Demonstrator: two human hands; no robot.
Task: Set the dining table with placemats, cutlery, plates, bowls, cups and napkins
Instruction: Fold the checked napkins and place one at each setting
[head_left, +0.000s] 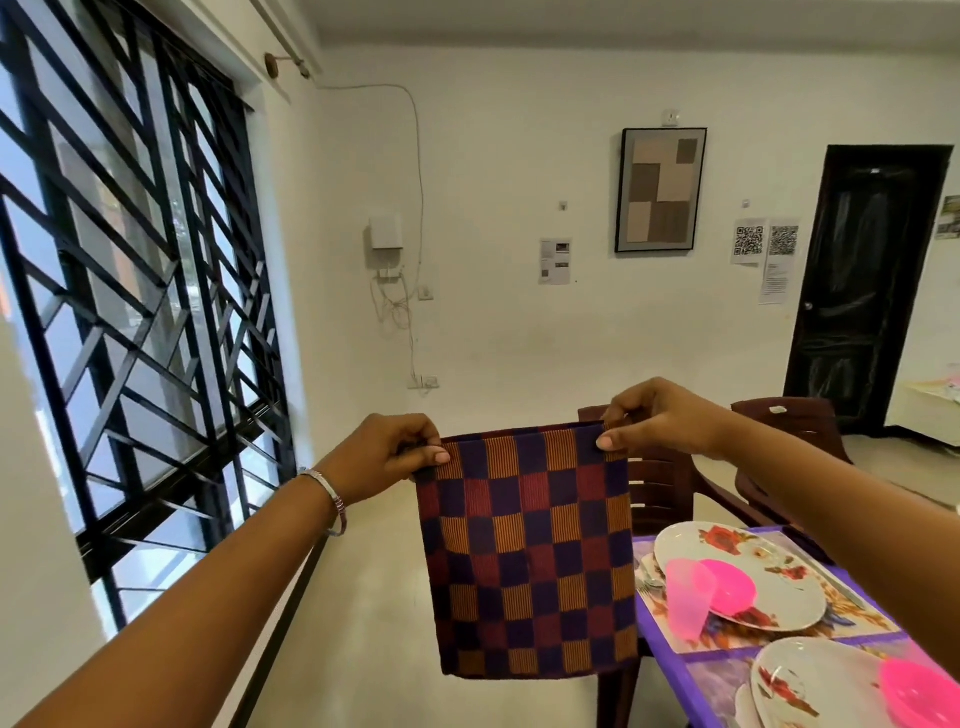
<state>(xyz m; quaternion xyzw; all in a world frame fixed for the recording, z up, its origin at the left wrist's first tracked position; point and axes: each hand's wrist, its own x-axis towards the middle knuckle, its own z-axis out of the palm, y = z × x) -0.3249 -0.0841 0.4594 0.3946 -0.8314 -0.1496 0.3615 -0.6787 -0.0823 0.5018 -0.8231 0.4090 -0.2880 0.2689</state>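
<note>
A checkered napkin (530, 556) in purple, red and orange hangs in the air, left of the table. My left hand (384, 452) pinches its top left corner and my right hand (654, 415) pinches its top right corner. On the purple table (660, 644) at the lower right lie two floral placemats. The far placemat (852, 618) carries a white floral plate (748, 561) with a pink bowl (727, 584) and a pink cup (685, 597) lying on it. Cutlery (649, 574) rests left of that plate. The near plate (810, 686) holds another pink bowl (919, 691).
Two dark brown chairs (670, 483) stand behind the table. A barred window (130, 291) fills the left wall. A black door (862, 286) is at the back right. Bare floor (363, 597) lies under the napkin.
</note>
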